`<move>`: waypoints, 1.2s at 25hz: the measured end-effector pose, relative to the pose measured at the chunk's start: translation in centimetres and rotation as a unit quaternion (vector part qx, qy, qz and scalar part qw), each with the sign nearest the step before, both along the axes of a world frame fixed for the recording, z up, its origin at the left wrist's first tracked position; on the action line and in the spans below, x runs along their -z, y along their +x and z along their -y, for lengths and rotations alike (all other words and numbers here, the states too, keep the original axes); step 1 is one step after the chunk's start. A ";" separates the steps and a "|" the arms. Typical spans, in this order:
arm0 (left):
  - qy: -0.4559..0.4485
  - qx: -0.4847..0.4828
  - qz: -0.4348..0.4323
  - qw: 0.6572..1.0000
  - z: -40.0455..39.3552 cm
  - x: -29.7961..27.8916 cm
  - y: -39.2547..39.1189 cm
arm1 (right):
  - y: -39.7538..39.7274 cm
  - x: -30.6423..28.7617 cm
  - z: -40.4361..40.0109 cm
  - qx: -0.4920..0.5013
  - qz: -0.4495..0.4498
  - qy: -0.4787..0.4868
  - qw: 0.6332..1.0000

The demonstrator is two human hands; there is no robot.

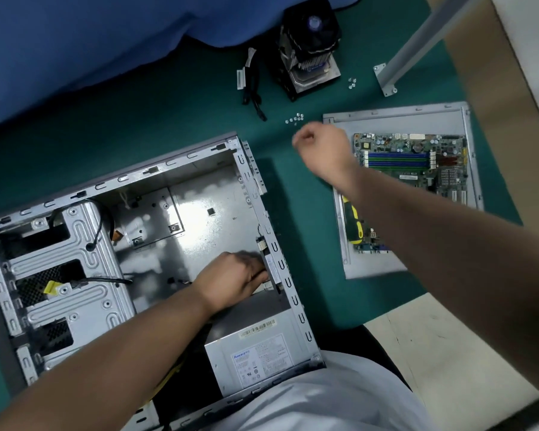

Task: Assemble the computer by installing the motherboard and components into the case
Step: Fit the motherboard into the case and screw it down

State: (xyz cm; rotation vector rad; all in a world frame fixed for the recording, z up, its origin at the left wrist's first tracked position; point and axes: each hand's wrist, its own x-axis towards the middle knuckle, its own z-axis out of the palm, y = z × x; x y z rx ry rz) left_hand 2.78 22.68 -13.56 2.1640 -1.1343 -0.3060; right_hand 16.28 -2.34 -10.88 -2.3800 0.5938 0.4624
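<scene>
Case (181, 213) is laid open on its side at the near left of the green counter (175, 113), its rim reaching the near edge by the person's lap. Inside it, a power supply (255, 353) is seated in the near right corner, and drive bays (59, 275) with black cables are seen along the left side. The left hand (234, 281) is reached into the case, its fingers pressed against a small part at the right wall, just above the power supply; whether anything is gripped there cannot be told, since the fingertips are hidden and blurred. The right hand (318, 144) is raised above the counter between the case and the motherboard, its fingers curled into a loose fist; whether something small is pinched in it cannot be told. The motherboard (417, 169) is laid on a grey side panel (402, 119) toward the right edge of the counter, well apart from the case. A yellow-and-black screwdriver (353, 222) is laid on the panel's left part, touching the motherboard. Small screws (294, 119) are grouped just beyond the right hand, with a few more screws (351, 83) farther back. A cooler (311, 48) and loose cables (251, 82) are set near the far edge.
</scene>
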 end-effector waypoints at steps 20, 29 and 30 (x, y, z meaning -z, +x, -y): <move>-0.013 -0.020 0.047 0.999 0.4 0.0 0.1 | 6.7 3.3 -0.5 -0.213 0.039 -0.212 0.953; -0.001 -0.017 0.014 1.000 0.1 0.1 -0.1 | -1.2 2.7 -1.1 -0.175 0.057 -0.085 0.979; -0.004 -0.016 0.010 1.000 0.1 0.1 -0.1 | -2.6 2.8 -1.2 -0.155 0.049 -0.069 0.984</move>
